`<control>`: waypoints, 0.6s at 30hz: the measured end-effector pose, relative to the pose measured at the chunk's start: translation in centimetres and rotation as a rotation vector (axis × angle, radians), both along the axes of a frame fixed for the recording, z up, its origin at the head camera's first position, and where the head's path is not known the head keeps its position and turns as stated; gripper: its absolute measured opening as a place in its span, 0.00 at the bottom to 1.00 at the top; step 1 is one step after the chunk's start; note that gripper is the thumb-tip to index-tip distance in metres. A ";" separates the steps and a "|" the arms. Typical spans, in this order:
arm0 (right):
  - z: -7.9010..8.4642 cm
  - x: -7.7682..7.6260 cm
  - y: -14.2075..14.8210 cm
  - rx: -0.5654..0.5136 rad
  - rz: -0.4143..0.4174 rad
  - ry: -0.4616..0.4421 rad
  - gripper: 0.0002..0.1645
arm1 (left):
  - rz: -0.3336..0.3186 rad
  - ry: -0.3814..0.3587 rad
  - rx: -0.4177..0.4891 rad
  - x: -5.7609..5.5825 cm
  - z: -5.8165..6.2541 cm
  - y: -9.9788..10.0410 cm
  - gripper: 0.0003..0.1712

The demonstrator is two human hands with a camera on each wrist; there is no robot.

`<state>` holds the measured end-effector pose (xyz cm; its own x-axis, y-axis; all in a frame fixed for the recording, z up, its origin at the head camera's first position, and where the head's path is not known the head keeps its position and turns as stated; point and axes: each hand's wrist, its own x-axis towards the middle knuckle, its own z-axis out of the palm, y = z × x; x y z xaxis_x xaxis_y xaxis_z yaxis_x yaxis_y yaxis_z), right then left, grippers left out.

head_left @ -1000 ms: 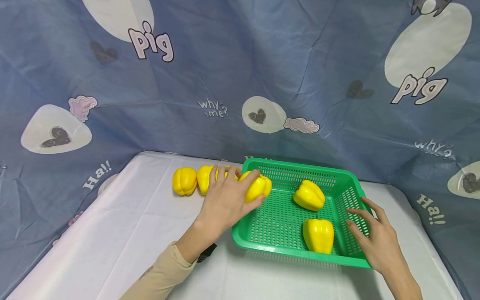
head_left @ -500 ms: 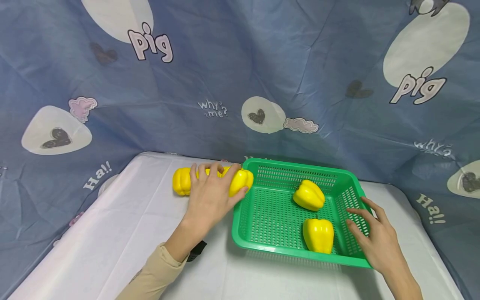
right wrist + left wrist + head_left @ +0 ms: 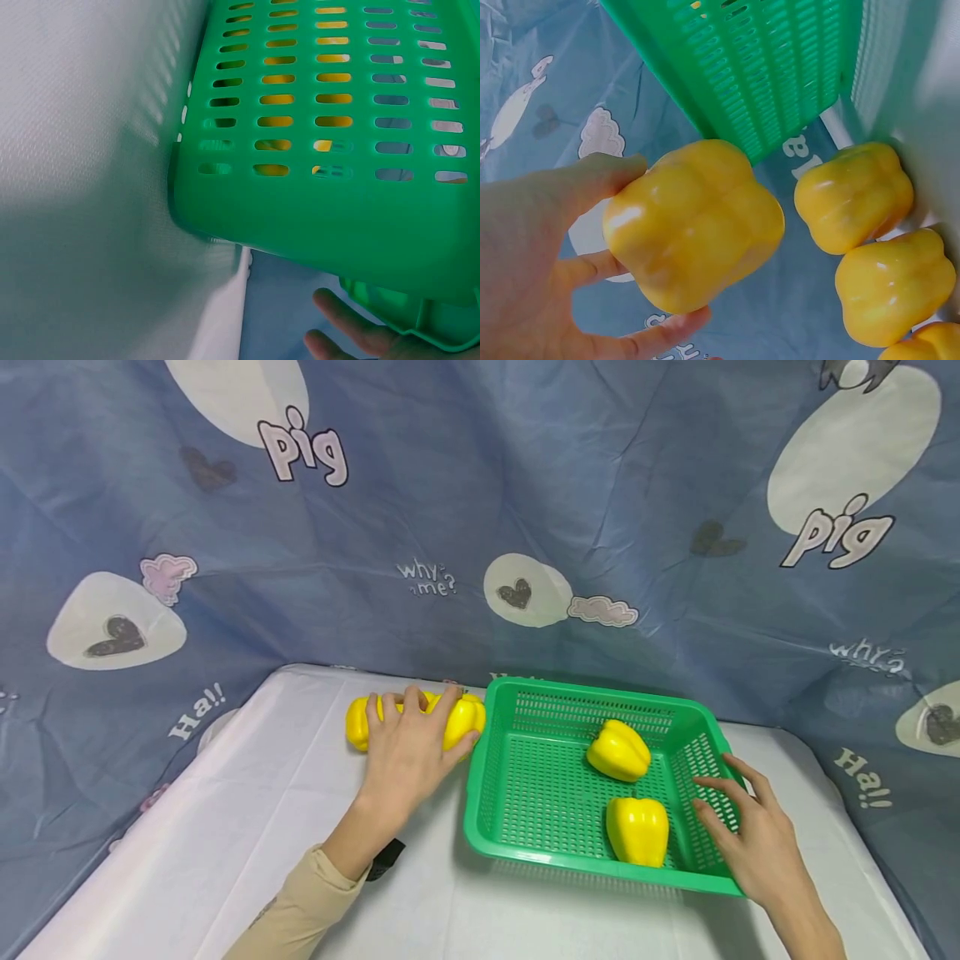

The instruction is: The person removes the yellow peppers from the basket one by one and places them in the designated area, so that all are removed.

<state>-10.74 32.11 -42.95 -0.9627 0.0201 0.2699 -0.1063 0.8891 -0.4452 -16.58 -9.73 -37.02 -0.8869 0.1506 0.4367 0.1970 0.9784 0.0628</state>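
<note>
My left hand (image 3: 405, 747) grips a yellow bell pepper (image 3: 465, 720) just left of the green basket (image 3: 592, 860). In the left wrist view, thumb and fingers hold that bell pepper (image 3: 697, 225) by its side. Other yellow peppers (image 3: 357, 724) sit in a row at the left, partly hidden by the hand. The left wrist view shows the nearest pepper (image 3: 855, 196) of this row apart from the held one. At the basket's right end, my right hand (image 3: 761, 843) holds the rim, its fingers on both sides of it.
Inside the basket lie two yellow peppers, one toward the back (image 3: 618, 750) and one near the front wall (image 3: 637, 831). All stands on a white-covered table (image 3: 247, 835). A printed blue cloth (image 3: 420, 510) hangs behind it.
My left hand has moved left with the bell pepper, from over the basket's left side to beside it, near the row. The right hand and basket have stayed put.
</note>
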 end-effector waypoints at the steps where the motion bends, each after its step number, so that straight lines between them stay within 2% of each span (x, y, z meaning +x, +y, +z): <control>1: 0.0 0.0 0.0 -0.001 0.000 0.001 0.21 | 0.001 0.003 -0.002 0.0 -0.1 0.0 0.36; 9: 0.1 0.1 0.0 -0.004 -0.002 -0.002 0.20 | 0.049 -0.022 -0.019 0.0 -0.8 -0.2 0.38; 18: 0.1 0.1 0.0 -0.004 0.002 0.000 0.20 | 0.098 -0.198 -0.046 -0.5 -1.8 -0.3 0.41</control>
